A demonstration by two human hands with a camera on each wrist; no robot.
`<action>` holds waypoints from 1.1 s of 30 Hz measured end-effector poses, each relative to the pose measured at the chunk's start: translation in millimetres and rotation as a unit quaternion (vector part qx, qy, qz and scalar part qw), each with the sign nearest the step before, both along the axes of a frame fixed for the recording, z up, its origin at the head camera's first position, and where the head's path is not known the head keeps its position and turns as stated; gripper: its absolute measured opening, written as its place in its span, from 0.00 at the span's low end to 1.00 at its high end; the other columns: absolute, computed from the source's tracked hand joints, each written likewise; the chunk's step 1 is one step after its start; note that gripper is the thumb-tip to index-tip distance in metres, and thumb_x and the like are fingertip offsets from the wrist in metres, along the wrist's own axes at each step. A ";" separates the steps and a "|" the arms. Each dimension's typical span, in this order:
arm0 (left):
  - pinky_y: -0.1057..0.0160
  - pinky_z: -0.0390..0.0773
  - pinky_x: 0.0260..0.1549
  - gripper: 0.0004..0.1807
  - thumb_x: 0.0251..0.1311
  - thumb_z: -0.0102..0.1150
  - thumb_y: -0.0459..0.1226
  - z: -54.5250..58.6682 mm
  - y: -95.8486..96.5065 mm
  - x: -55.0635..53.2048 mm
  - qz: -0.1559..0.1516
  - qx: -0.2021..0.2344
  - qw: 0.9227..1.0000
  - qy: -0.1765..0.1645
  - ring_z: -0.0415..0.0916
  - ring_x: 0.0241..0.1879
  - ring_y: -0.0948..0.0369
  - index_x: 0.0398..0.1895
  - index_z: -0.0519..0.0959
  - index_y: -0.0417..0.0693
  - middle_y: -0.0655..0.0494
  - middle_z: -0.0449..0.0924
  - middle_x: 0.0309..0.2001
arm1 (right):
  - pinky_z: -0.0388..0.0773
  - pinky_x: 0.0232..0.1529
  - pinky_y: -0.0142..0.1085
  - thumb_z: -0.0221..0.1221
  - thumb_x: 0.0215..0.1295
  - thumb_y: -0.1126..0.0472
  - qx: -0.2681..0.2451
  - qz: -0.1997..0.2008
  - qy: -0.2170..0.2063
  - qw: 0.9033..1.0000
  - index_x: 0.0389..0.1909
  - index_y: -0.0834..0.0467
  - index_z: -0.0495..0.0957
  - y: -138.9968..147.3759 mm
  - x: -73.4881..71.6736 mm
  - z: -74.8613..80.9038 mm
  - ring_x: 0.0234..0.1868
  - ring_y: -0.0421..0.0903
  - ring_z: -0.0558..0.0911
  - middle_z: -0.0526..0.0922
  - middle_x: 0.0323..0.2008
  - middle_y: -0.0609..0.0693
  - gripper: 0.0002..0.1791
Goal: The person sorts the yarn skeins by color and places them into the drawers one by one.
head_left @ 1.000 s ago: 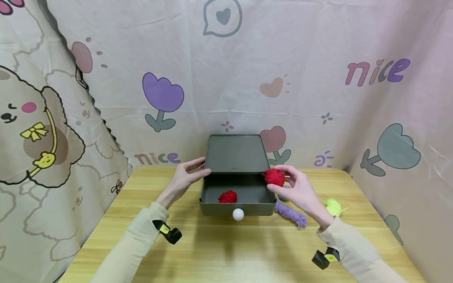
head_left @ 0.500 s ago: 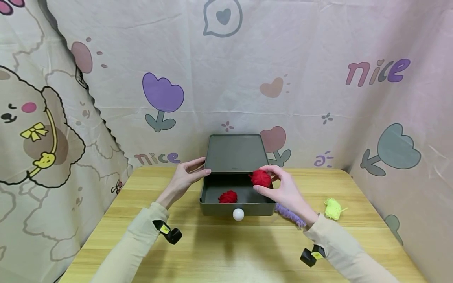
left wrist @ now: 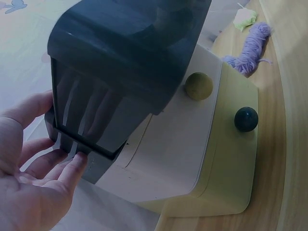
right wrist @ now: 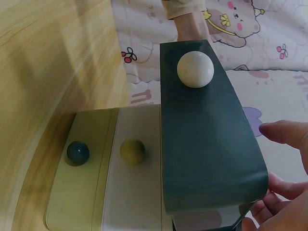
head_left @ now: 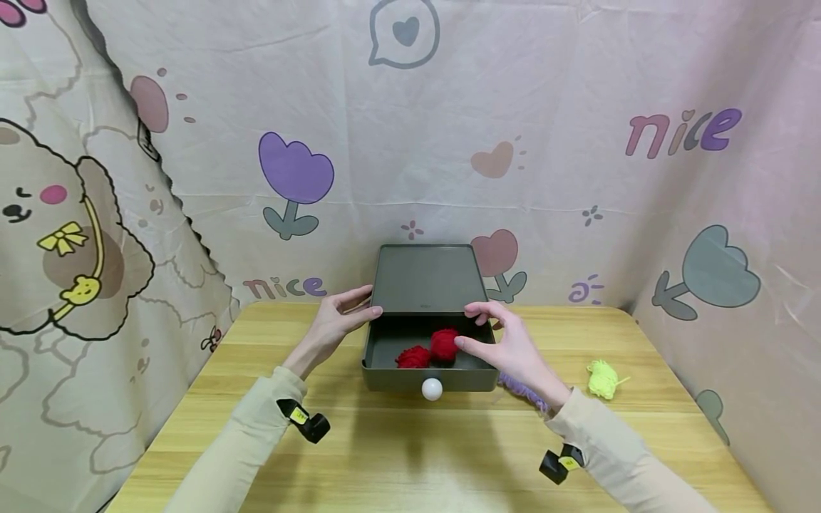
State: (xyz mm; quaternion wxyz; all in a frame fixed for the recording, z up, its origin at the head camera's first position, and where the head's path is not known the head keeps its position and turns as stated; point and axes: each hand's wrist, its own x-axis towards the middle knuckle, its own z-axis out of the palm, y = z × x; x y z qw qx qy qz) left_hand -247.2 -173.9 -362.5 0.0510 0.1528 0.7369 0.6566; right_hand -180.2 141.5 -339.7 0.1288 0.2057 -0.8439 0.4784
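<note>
A dark grey-green drawer (head_left: pixel 398 380) with a white knob (head_left: pixel 432 389) is pulled out from the top of a drawer unit (head_left: pixel 430 278). Inside it, two red yarn balls (head_left: pixel 444 345) lie side by side, the left one (head_left: pixel 412 358) nearer the front. My left hand (head_left: pixel 340 317) rests against the unit's upper left side, and in the left wrist view its fingertips (left wrist: pixel 77 161) touch the dark casing. Over the drawer's right part, my right hand (head_left: pixel 509 345) holds nothing; its thumb and fingers are spread, the thumb close to the right-hand ball.
Beneath the top drawer sit a white drawer (right wrist: pixel 137 178) with a yellow knob (right wrist: pixel 133 152) and a yellowish drawer (right wrist: pixel 77 192) with a dark blue knob (right wrist: pixel 78 153). Right of the unit lie purple yarn (left wrist: pixel 252 48), partly hidden in the head view, and yellow-green yarn (head_left: pixel 603 377).
My right hand has carried a red yarn ball leftward over the drawer and let it go; it now lies beside the other ball. My left hand has stayed in place.
</note>
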 end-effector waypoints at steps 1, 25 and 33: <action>0.50 0.67 0.71 0.34 0.67 0.61 0.36 0.0 0.0 0.0 0.000 0.000 1.000 0.000 0.60 0.76 0.47 0.75 0.64 0.41 0.44 0.61 0.77 | 0.69 0.51 0.44 0.71 0.57 0.62 0.001 -0.001 0.001 1.000 0.53 0.62 0.79 0.3 -0.1 -0.4 0.48 0.54 0.75 0.82 0.49 0.60 0.23; 0.50 0.67 0.70 0.34 0.67 0.62 0.36 -0.1 0.4 -0.1 0.001 0.002 1.000 0.001 0.61 0.76 0.47 0.75 0.64 0.41 0.44 0.61 0.77 | 0.72 0.45 0.32 0.69 0.59 0.64 -0.044 -0.025 0.005 0.999 0.55 0.63 0.79 13.3 11.7 -10.7 0.46 0.43 0.76 0.83 0.48 0.62 0.22; 0.50 0.68 0.70 0.34 0.67 0.62 0.36 -0.2 0.2 -0.5 0.001 0.003 1.000 0.000 0.61 0.76 0.47 0.75 0.64 0.41 0.43 0.62 0.76 | 0.72 0.38 0.25 0.72 0.56 0.65 -0.066 -0.063 0.038 0.995 0.52 0.60 0.81 8.7 29.7 -11.8 0.43 0.40 0.75 0.82 0.44 0.55 0.22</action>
